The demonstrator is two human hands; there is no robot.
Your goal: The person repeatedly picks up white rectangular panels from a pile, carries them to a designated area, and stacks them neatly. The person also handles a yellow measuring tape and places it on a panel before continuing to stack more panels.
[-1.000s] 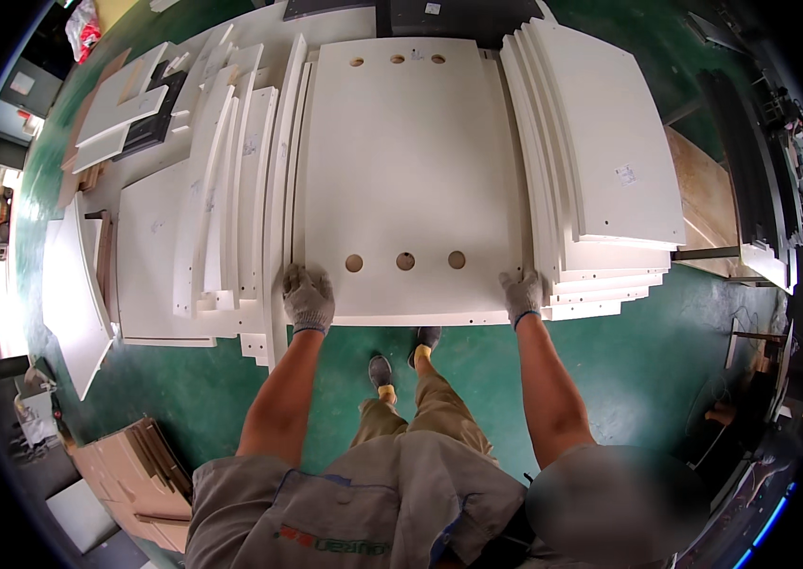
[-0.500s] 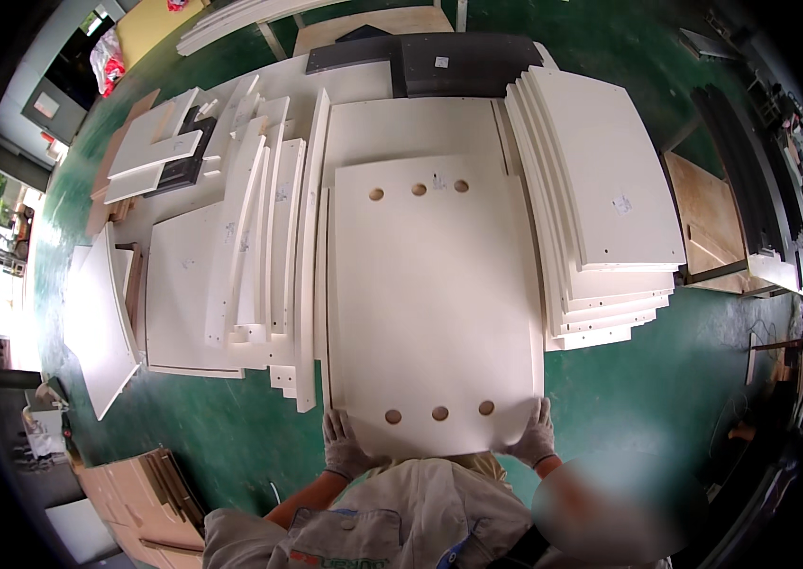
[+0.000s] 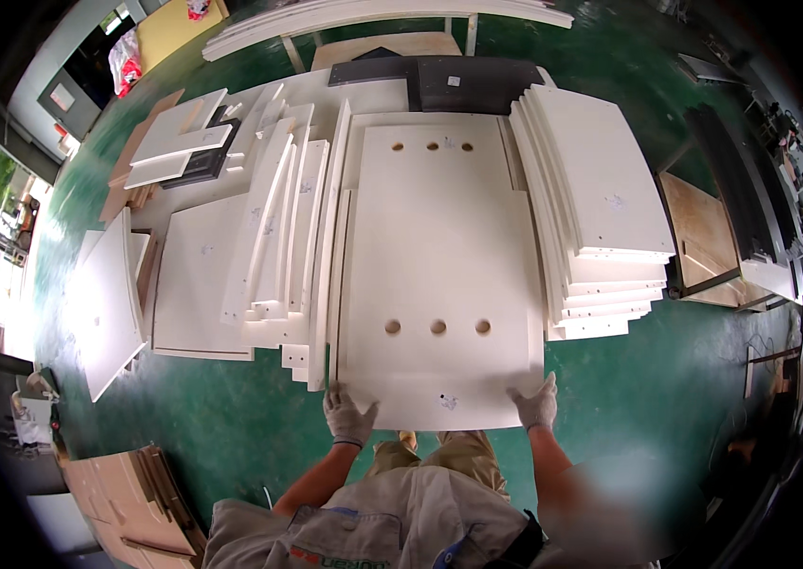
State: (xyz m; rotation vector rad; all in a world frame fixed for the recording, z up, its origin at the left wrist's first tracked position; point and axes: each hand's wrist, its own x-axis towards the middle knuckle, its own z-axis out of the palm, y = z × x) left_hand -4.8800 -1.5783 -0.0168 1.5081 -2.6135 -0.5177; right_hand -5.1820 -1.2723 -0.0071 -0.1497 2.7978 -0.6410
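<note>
A large cream-white board [image 3: 435, 256] with a row of three round holes near each end lies flat in front of me. My left hand [image 3: 346, 415], in a grey work glove, grips its near left corner. My right hand [image 3: 536, 402], gloved the same, grips its near right corner. The board's near edge sticks out over the green floor, above my legs. Its far end rests between other white panels.
Narrow white strips and panels [image 3: 278, 228] lie to the left, a stepped stack of white boards [image 3: 601, 209] to the right. A dark panel [image 3: 477, 83] lies beyond. A wooden crate [image 3: 700, 232] sits far right, brown boards [image 3: 131, 498] at lower left, green floor [image 3: 231, 417] around.
The holed board has slid toward me and then sits a little farther out again; my head has risen, so my gloved hands show fully at its near corners.
</note>
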